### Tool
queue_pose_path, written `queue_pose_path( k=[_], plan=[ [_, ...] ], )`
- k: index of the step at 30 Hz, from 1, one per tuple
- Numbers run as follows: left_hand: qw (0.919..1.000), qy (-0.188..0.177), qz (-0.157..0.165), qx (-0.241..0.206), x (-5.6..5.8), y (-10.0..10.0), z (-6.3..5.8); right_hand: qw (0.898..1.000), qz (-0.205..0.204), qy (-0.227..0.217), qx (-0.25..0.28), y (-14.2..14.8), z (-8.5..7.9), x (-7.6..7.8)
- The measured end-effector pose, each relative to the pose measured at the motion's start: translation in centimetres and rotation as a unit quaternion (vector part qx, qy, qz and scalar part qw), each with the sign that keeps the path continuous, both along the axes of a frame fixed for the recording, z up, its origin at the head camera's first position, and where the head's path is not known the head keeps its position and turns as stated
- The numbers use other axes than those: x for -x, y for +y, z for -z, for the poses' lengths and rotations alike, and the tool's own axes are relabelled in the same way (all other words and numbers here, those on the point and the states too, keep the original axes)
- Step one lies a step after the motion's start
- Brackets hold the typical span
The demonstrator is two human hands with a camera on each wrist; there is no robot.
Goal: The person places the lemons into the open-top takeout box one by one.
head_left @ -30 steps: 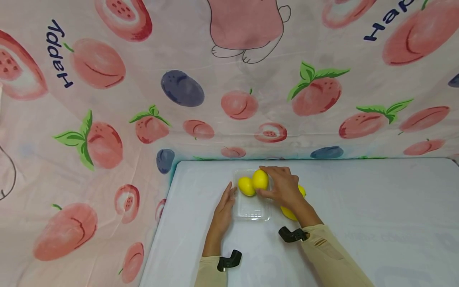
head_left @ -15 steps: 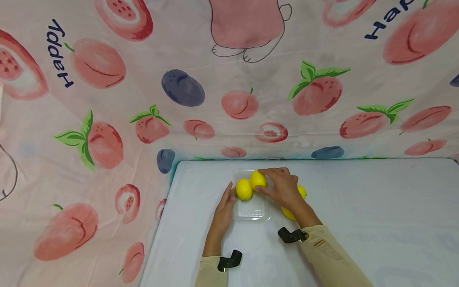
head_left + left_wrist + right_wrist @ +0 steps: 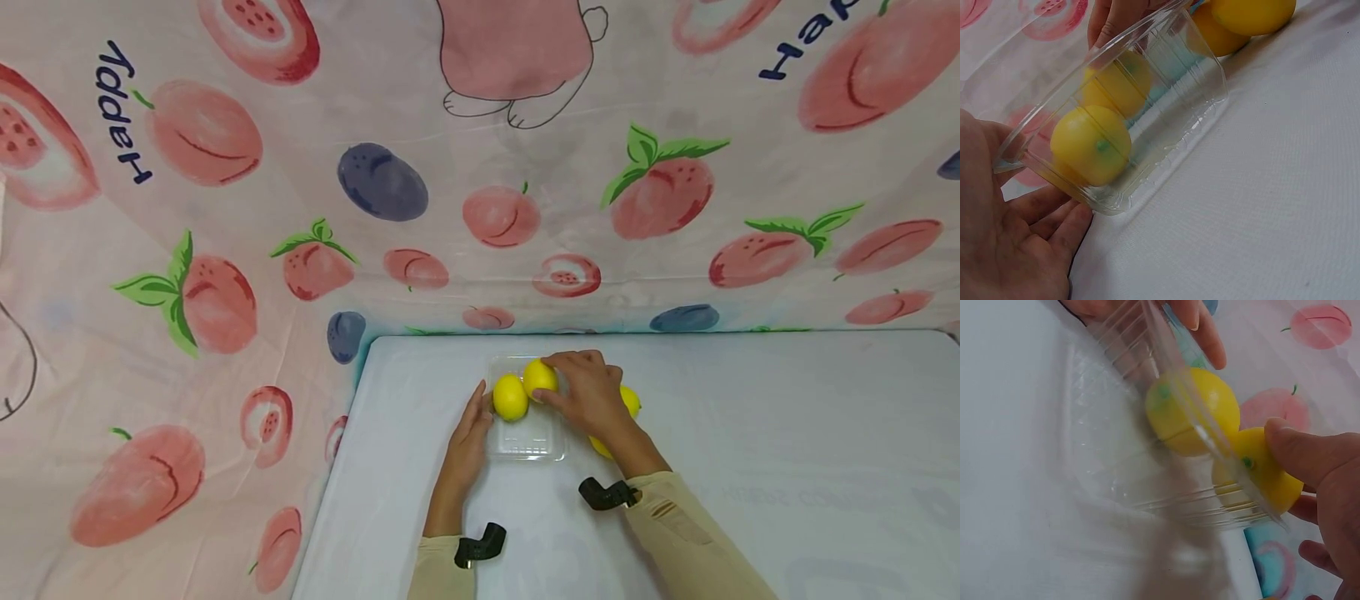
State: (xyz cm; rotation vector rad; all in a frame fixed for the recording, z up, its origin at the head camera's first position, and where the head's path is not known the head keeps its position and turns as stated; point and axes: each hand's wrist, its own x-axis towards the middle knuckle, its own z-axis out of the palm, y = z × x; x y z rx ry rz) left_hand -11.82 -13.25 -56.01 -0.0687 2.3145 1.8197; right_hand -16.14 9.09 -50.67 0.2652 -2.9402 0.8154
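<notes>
A clear plastic tray (image 3: 525,442) stands on the white table with two yellow lemons at its far end. My left hand (image 3: 471,429) lies along the tray's left side, its fairly straight fingers touching the wall and rim. One lemon (image 3: 511,397) rests inside beside that hand, its green tip showing through the plastic in the left wrist view. My right hand (image 3: 592,392) holds the other lemon (image 3: 540,379) between thumb and fingers, low in the far right part of the tray. In the right wrist view the two lemons sit side by side, nearly touching.
Two more lemons, one farther (image 3: 631,402) and one nearer (image 3: 602,447), lie right of the tray, partly hidden by the right forearm. A fruit-printed cloth (image 3: 420,200) hangs behind and left of the white table (image 3: 787,433). Both wrists wear black mounts.
The lemon by my left hand has rolled slightly left and nearer, turning more upright. My right hand's lemon has shifted slightly left and settled lower. The left hand and tray have stayed put.
</notes>
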Motion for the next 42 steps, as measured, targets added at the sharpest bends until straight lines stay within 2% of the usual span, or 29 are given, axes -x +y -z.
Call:
queue_pose_path(
  k=[9, 21, 29, 36, 42],
  plan=[
    [0.9998, 0.009, 0.01, -0.015, -0.1, -0.2, -0.1, 0.999, -0.008, -0.013, -0.031, -0.4, 0.7, 0.0],
    [0.9997, 0.018, 0.011, -0.015, -0.1, -0.1, -0.2, 0.999, -0.007, -0.023, -0.043, -0.5, 0.6, -0.1],
    [0.9998, 0.014, 0.008, -0.01, -0.2, -0.1, -0.3, 0.999, -0.004, -0.026, -0.032, -0.1, 0.1, 0.0],
    [0.9999, 0.013, 0.007, -0.002, -0.2, -0.1, -0.4, 1.0, 0.001, -0.003, -0.008, 0.9, -1.0, -0.3],
    [0.9998, 0.015, 0.009, -0.003, -0.2, -0.1, -0.4, 1.0, 0.013, -0.009, 0.021, 2.5, -2.0, -0.6]
  ],
)
